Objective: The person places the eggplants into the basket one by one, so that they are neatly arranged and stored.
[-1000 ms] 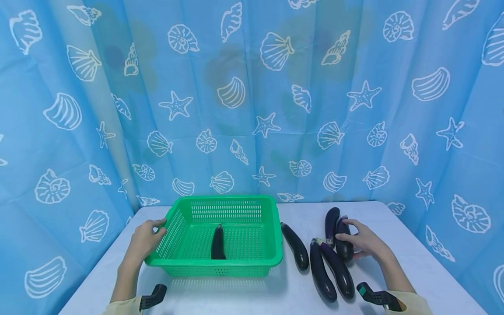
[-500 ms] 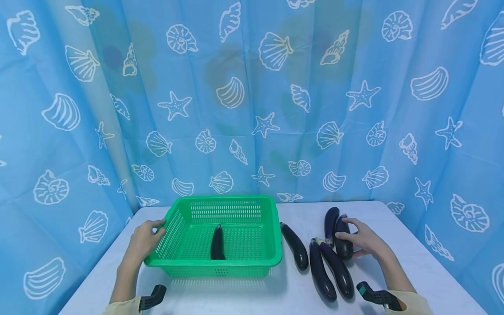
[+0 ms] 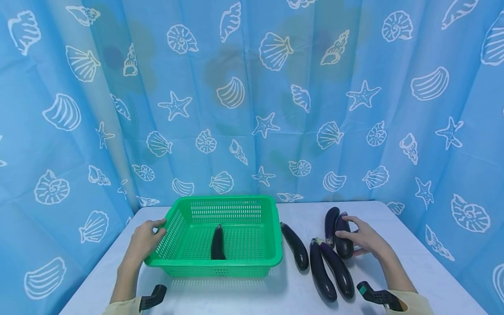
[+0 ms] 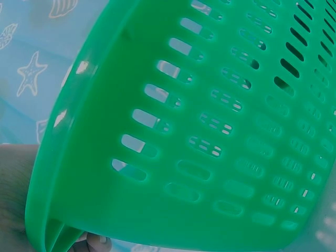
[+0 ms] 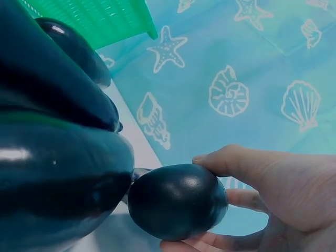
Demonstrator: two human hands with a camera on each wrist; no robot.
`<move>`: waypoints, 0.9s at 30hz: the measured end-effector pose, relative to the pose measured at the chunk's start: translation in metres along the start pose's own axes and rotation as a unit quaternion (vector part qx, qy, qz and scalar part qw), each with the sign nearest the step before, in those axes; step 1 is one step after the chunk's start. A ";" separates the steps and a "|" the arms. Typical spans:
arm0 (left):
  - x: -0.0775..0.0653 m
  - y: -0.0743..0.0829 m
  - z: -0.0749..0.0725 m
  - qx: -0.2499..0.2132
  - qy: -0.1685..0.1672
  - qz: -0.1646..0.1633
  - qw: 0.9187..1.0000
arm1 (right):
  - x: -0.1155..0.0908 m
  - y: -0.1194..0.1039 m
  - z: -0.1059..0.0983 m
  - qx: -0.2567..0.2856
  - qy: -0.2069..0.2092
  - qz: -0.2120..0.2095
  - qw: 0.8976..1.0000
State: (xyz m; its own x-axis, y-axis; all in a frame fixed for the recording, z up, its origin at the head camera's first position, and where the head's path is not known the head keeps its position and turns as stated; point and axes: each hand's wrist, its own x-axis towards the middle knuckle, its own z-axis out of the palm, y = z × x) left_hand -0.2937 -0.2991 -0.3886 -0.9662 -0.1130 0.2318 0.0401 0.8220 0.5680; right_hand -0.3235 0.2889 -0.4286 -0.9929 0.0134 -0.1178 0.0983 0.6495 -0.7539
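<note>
- Curtain: blue, white shells and starfish; hangs in folds behind the table and along both sides.
- Table: white top; carries everything.
- Basket: green, slotted, upright on the table's left part.
- Left hand: clamped on the basket's left rim, fingers hooked underneath.
- Right hand: clamped on the held eggplant, thumb on one side, fingers round the other. Cannot tell whether it is off the table.
- Four loose eggplants: right of the basket; one just beside it, two side by side in front, one next to the held eggplant.
- Single eggplant: on the basket floor.
</note>
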 end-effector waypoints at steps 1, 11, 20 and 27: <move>0.000 0.000 0.000 -0.001 0.000 0.000 1.000 | 0.000 0.000 0.000 -0.001 0.000 -0.002 1.000; 0.000 0.001 0.000 -0.005 -0.004 -0.002 1.000 | -0.004 -0.006 -0.001 -0.003 0.004 -0.017 1.000; 0.000 0.001 0.000 -0.003 -0.001 -0.004 1.000 | -0.005 -0.007 -0.002 -0.010 0.006 -0.022 1.000; 0.000 0.001 0.000 0.001 -0.001 -0.005 1.000 | -0.008 -0.011 -0.002 -0.012 0.007 -0.029 0.999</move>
State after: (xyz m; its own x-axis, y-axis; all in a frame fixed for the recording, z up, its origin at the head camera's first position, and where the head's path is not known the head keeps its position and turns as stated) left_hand -0.2936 -0.2987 -0.3880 -0.9672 -0.1191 0.2244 0.0306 0.8222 0.5684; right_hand -0.3168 0.2836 -0.4179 -0.9977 -0.0143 -0.0665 0.0400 0.6681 -0.7430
